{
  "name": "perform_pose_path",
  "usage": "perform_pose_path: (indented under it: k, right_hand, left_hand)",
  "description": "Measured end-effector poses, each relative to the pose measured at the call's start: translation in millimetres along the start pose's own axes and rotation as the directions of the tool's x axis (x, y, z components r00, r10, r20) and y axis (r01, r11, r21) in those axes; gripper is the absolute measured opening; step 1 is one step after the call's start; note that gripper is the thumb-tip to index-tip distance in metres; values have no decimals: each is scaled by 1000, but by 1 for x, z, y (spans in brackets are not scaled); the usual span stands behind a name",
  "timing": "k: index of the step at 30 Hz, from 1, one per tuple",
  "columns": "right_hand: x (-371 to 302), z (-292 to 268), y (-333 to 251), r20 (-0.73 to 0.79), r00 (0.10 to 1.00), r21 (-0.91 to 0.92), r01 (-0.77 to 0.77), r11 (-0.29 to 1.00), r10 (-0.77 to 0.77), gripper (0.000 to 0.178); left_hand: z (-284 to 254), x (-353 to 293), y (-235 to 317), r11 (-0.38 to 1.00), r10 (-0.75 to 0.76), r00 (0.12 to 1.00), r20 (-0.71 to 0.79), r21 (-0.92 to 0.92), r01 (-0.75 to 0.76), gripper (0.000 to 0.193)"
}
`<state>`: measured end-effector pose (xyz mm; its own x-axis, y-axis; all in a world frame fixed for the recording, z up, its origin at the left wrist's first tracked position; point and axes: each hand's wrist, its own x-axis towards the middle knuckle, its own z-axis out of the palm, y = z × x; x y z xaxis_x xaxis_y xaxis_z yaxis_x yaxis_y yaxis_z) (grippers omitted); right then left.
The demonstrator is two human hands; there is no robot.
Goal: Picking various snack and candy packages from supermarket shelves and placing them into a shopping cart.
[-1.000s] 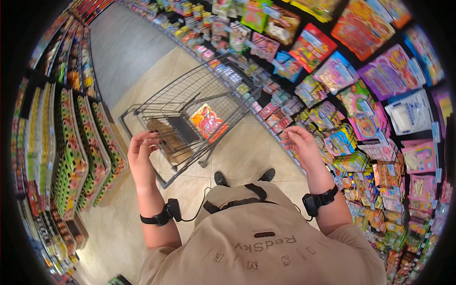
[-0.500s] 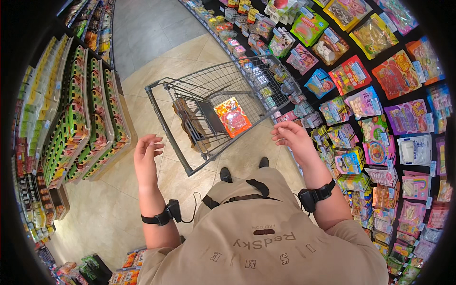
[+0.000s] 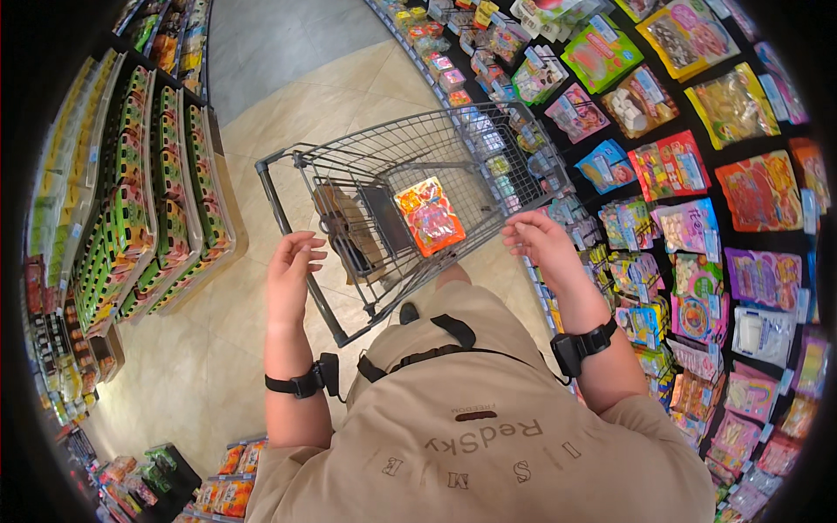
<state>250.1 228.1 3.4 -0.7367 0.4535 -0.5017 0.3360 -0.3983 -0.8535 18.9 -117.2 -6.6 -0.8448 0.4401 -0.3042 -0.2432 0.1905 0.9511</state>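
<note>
One cart [image 3: 388, 222] points forward-right, long axis slanting toward hanging packets [image 3: 668, 166].

Orange pkg [image 3: 431, 218] sits in gry wire cart [image 3: 391, 225].

Beige tiles [image 3: 200, 366], grey flooring [image 3: 288, 48], green packages [image 3: 131, 209] at left, purple bag [image 3: 762, 279] at right

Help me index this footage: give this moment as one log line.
left hand: empty, near cart handle | right hand: empty, raised | cart: orange packet inside
</note>
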Motion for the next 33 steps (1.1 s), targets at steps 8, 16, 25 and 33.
perform_pose_path:
  k: [8, 16, 25, 33]
  right_hand:
    - [141, -15, 4, 28, 984, -9, -173, 985, 173, 20]
    - [288, -27, 102, 78, 908, -55, -408, 911, 411, 23]
    - [393, -47, 266, -137, 815, -279, -577, 768, 563, 28]
    - [407, -74, 348, -182, 888, -603, -441, 665, 423, 51]
  left_hand:
    - [71, 92, -52, 971, -239, 967, 92, 40, 236, 23]
    - [200, 201, -207, 789, -600, 774, 201, -11, 615, 22]
    - [248, 233, -405, 529, -849, 528, 18, 38, 848, 44]
    - [256, 219, -451, 529, -834, 536, -126, 91, 844, 57]
